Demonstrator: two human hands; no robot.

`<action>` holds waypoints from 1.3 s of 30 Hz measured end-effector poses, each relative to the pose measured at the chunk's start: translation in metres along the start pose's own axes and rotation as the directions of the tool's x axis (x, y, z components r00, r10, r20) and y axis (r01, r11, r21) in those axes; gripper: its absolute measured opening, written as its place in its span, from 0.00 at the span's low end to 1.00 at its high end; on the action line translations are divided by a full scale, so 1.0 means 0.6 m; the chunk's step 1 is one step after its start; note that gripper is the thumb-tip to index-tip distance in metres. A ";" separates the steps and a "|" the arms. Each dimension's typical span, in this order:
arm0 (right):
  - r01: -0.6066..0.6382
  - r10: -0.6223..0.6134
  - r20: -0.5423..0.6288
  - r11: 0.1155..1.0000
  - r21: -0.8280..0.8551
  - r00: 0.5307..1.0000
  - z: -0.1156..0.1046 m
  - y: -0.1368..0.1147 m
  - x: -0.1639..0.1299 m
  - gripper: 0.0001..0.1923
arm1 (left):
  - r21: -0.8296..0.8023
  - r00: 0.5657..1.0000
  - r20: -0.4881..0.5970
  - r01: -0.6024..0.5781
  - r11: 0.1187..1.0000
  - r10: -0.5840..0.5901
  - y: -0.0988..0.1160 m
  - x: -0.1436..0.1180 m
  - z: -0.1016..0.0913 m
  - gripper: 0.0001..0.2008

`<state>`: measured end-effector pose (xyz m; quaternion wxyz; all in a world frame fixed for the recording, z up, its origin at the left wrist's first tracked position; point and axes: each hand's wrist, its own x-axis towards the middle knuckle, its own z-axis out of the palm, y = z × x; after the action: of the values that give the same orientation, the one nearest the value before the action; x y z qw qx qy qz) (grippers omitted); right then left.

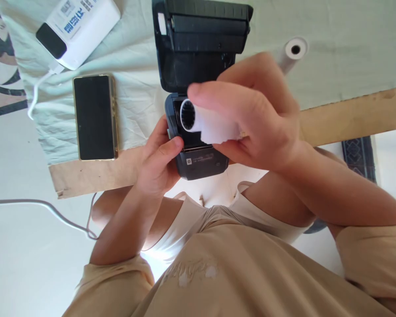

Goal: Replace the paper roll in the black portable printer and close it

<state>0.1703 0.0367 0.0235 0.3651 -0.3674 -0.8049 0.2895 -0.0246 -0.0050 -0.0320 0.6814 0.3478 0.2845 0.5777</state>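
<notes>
A small black receipt printer [203,166] has its lid [191,66] swung up, showing the paper bay. My left hand [160,158] grips the printer's left side, thumb on the rim of the bay. Between the thumb and fingers of my right hand [264,110] is a nearly used-up paper roll [214,125], its hollow core facing left and its loose edge ragged. The roll is over the open bay; whether it touches the printer I cannot tell. Behind my right hand, a fuller white paper roll [292,53] lies on the cloth.
On the pale green cloth [135,88] to the left lie a smartphone [94,116] and a white power bank [82,33] with a cable [36,90] plugged in. A bare wooden edge [95,174] runs along the table's near side. Another cable [36,202] hangs at lower left.
</notes>
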 end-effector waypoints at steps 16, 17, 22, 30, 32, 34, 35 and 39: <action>0.329 -0.406 -0.146 0.867 -0.374 0.902 0.013 0.022 -0.005 0.05 | 0.119 0.990 -0.138 0.061 0.991 -0.044 0.003 0.000 0.014 0.18; 0.353 -0.424 -0.133 0.861 -0.367 0.896 0.011 0.021 -0.008 0.05 | 0.126 0.990 -0.138 0.052 0.991 -0.035 0.002 0.000 0.014 0.18; 0.503 -0.516 0.033 0.816 -0.285 0.856 0.003 0.017 -0.026 0.05 | 0.133 0.998 -0.060 0.027 0.991 -0.019 -0.001 -0.004 0.006 0.19; 0.504 -0.477 0.162 0.830 -0.239 0.864 -0.004 0.017 -0.042 0.11 | 0.244 1.000 -0.005 -0.004 0.970 0.006 -0.012 0.000 -0.016 0.28; 0.405 -0.369 0.197 0.893 -0.195 0.908 -0.007 0.013 -0.040 0.15 | 0.312 0.999 -0.043 0.023 0.950 -0.010 -0.010 -0.002 -0.015 0.34; 0.296 -0.259 0.220 0.942 -0.157 0.941 -0.006 0.008 -0.036 0.16 | 0.355 0.998 -0.057 0.028 0.934 -0.009 -0.009 -0.004 -0.015 0.38; 0.253 -0.220 0.222 0.958 -0.132 0.950 -0.005 0.007 -0.032 0.16 | 0.364 0.999 -0.048 0.020 0.931 -0.002 -0.009 -0.005 -0.015 0.40; 0.093 -0.085 0.204 0.995 -0.031 0.975 -0.002 0.007 -0.019 0.17 | 0.341 0.997 0.066 -0.057 0.938 0.037 -0.013 -0.005 -0.018 0.45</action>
<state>0.1780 0.0302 0.0169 0.2862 -0.3069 -0.8593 0.2924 -0.0291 -0.0068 -0.0450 0.6045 0.4847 0.3522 0.5250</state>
